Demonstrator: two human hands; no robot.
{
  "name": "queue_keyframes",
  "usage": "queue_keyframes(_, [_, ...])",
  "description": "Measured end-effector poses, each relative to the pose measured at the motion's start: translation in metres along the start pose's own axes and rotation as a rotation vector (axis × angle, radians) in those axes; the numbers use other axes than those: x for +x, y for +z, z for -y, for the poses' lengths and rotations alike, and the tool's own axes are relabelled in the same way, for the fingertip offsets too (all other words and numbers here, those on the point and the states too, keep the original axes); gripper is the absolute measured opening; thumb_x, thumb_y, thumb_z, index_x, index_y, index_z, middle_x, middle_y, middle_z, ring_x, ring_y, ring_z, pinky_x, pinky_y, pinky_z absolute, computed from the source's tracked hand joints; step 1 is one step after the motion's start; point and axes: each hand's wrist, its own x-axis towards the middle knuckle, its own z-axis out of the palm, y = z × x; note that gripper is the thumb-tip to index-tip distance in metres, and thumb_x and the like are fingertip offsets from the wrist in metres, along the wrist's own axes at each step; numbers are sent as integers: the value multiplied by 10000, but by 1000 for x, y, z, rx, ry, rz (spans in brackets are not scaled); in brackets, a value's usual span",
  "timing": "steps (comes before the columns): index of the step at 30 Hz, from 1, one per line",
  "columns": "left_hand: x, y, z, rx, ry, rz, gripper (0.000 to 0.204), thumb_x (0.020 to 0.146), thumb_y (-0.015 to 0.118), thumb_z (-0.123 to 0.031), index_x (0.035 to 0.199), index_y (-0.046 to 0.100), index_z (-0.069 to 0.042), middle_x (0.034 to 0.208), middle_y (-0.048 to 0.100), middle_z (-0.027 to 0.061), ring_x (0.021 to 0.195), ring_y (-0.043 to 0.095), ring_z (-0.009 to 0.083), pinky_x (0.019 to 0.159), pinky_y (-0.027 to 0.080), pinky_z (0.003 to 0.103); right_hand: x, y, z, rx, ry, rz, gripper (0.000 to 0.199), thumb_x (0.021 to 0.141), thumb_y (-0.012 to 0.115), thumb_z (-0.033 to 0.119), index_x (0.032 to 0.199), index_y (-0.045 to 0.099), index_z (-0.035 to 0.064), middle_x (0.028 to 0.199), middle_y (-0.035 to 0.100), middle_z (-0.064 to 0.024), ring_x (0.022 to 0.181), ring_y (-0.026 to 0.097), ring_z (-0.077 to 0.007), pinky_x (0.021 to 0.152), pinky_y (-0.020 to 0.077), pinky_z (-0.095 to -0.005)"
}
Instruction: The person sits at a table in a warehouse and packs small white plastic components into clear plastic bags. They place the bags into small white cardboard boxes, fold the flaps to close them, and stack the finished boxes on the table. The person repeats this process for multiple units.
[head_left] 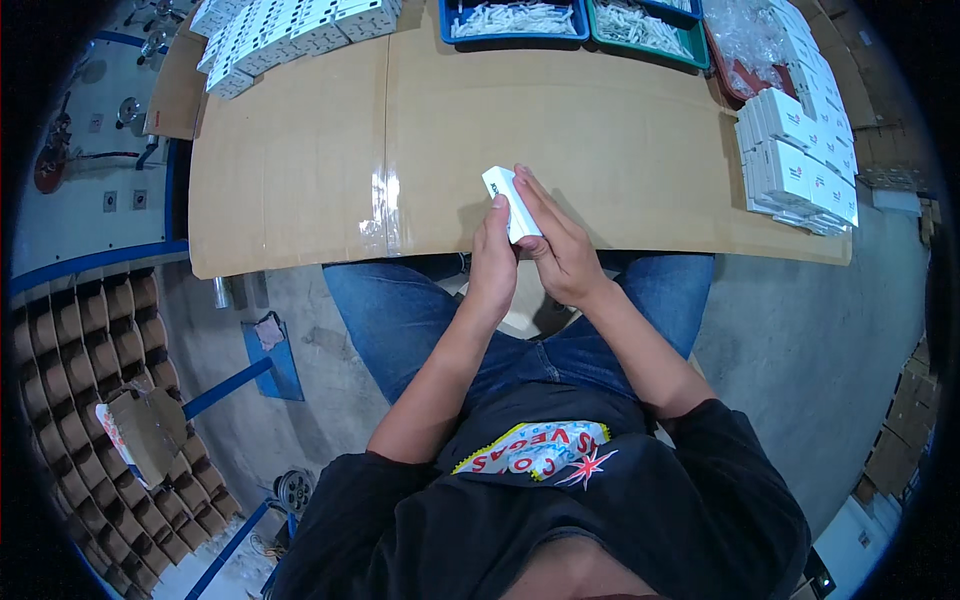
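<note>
Head view: cardboard-covered table (300, 170), apparently over concrete floor (790, 330), bearing white boxes (795, 165).

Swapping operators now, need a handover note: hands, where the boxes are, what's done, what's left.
Left hand and right hand: both grip one small white rectangular carton over the near edge of the brown cardboard-covered table.
Stack of white cartons at far right; another batch of white cartons at far left.
Blue tray and green tray of white parts sit at the far edge.
Done: stacked cartons, apparently. Left: the carton in hand; whether it is closed cannot be told.
</note>
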Motion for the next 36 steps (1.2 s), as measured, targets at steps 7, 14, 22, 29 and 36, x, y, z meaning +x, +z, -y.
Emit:
queue_keyframes(7, [-2, -4, 5, -55, 32, 21, 579, 1090, 379, -513, 1403, 497, -41, 1217, 611, 87, 1105, 613, 179, 958, 500, 367, 1, 1, -2, 93, -8, 14, 594, 1040, 559, 254, 1546, 400, -15, 1606, 384, -240, 1493, 379, -389, 1210, 330, -444])
queue_keyframes(14, [-10, 10, -18, 80, 467, 127, 881, 941, 618, -446, 1604, 245, -1, 1431, 501, 161, 1317, 525, 254, 1116, 425, 390, 4, -2, 11, 159, -121, -110, 650, 993, 601, 284, 1528, 402, -27, 1613, 352, -275, 1501, 346, -442, 1215, 306, -493])
queue_keyframes(22, [-3, -10, -27, 585, 836, 256, 1063, 718, 726, -154, 1616, 177, -5, 1568, 350, 192, 1484, 363, 317, 1241, 282, 491, -3, -2, -5, 214, -145, -111, 654, 963, 634, 245, 1520, 400, -5, 1588, 394, -279, 1489, 375, -438, 1209, 323, -487])
queue_keyframes(29, [-7, -6, -29, 479, 765, 204, 925, 801, 733, -213, 1571, 268, 6, 1533, 405, 176, 1452, 410, 317, 1216, 326, 465, -1, -4, -2, 155, -134, -115, 684, 915, 698, 235, 1502, 444, -8, 1595, 386, -271, 1479, 395, -427, 1210, 323, -484])
queue_keyframes(36, [-6, -5, -35, -80, -30, 5, 640, 1069, 360, -593, 1416, 496, -72, 1242, 628, 112, 1113, 647, 190, 914, 553, 343, 6, -8, 11, -45, -118, -6, 675, 867, 771, 223, 1463, 533, 12, 1536, 485, -239, 1433, 475, -371, 1180, 368, -464])
